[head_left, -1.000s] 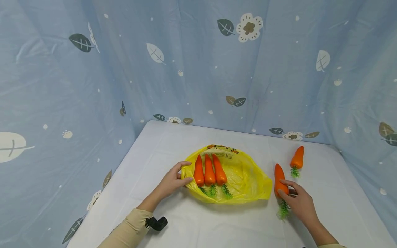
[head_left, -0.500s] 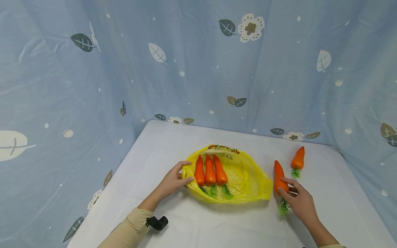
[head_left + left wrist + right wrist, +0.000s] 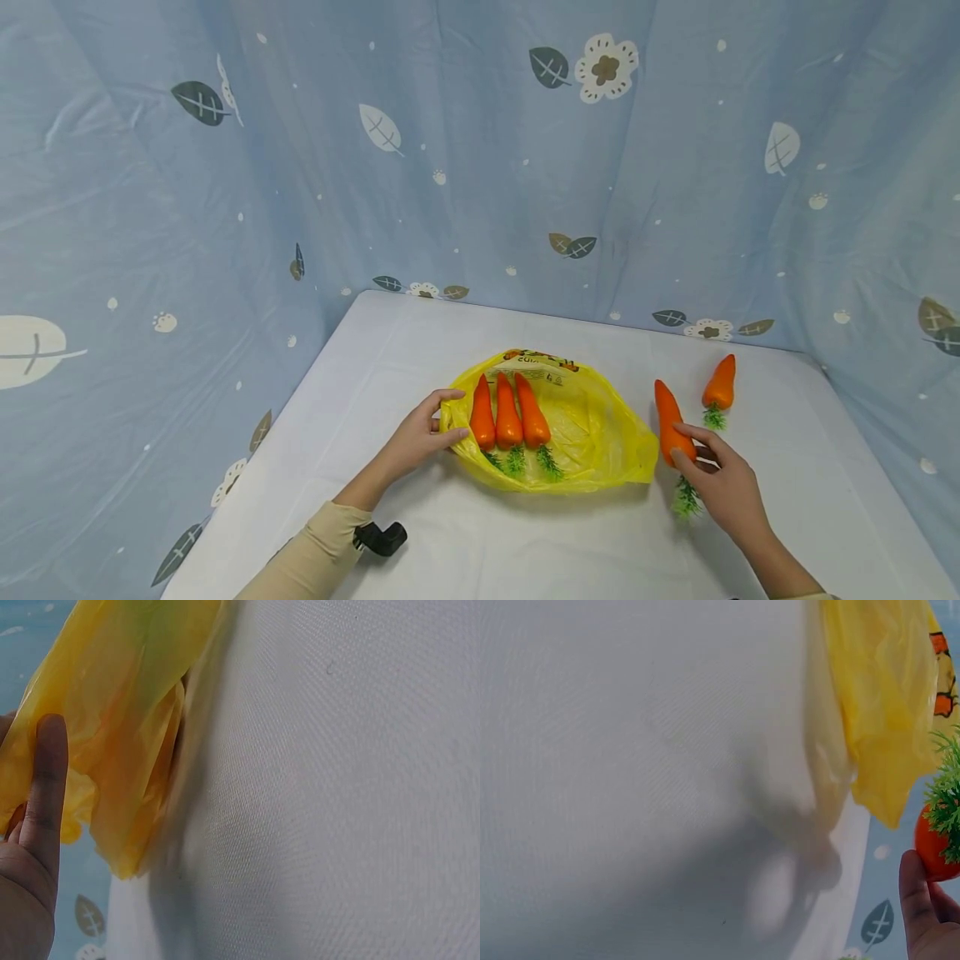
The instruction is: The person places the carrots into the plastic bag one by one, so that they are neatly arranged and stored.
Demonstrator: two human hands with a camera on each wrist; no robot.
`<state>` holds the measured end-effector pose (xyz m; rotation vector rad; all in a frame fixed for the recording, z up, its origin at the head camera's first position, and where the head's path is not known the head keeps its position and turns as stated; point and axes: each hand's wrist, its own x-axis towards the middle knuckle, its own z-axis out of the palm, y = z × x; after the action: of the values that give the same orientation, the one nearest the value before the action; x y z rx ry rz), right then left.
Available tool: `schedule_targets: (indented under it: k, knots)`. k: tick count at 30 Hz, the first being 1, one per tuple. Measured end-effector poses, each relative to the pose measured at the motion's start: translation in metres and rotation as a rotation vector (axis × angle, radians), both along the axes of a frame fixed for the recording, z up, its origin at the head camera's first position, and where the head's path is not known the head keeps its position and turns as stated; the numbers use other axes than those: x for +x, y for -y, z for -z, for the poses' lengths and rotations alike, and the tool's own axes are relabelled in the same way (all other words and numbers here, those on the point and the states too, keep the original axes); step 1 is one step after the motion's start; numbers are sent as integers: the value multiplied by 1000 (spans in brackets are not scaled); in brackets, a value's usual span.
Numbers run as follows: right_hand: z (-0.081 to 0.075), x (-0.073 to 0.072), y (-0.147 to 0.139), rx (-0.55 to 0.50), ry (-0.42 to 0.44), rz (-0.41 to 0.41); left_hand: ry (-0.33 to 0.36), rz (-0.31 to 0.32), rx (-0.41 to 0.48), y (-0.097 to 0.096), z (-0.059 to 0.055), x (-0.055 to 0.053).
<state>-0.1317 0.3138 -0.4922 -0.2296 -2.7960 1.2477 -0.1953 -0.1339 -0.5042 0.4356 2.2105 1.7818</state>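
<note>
A yellow plastic bag [image 3: 592, 425] lies spread in the middle of the table, with three orange carrots [image 3: 507, 417] side by side on its left part, green tops toward the person. My left hand [image 3: 416, 437] pinches the bag's left edge between thumb and fingers; in the left wrist view the thumb presses on the thin yellow film [image 3: 127, 750]. Just right of the bag, my right hand [image 3: 723, 479] grips another carrot [image 3: 669, 421] near its thick end, tip pointing away. The right wrist view shows this carrot's leafy top [image 3: 946, 802] above the thumb.
One more carrot [image 3: 720, 383] lies at the back right of the white table [image 3: 540, 550]. A black wrist mount [image 3: 382, 540] sits by the left sleeve. Blue patterned curtains [image 3: 480, 150] surround the table at the back and sides.
The right hand's carrot has shifted slightly away from the person and to the left, its tip swinging toward the bag. The left hand and bag stay about the same.
</note>
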Motion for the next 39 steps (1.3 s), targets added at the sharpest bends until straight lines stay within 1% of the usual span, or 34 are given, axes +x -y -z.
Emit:
schedule_targets:
  k: [5, 13, 24, 34, 39]
  knots:
    - [-7, 2, 6, -12, -7, -3, 2, -2, -2, 0, -1, 1]
    - [-9, 2, 9, -23, -42, -19, 5, -9, -7, 0, -1, 1]
    - [-16, 5, 16, -84, -101, -77, 14, -1, 10, 0, -1, 1]
    - [-17, 9, 18, -143, -187, -180, 1, -8, 6, 0, 0, 1]
    - [-18, 10, 20, -166, -203, -225, 0, -8, 4, 0, 1, 1]
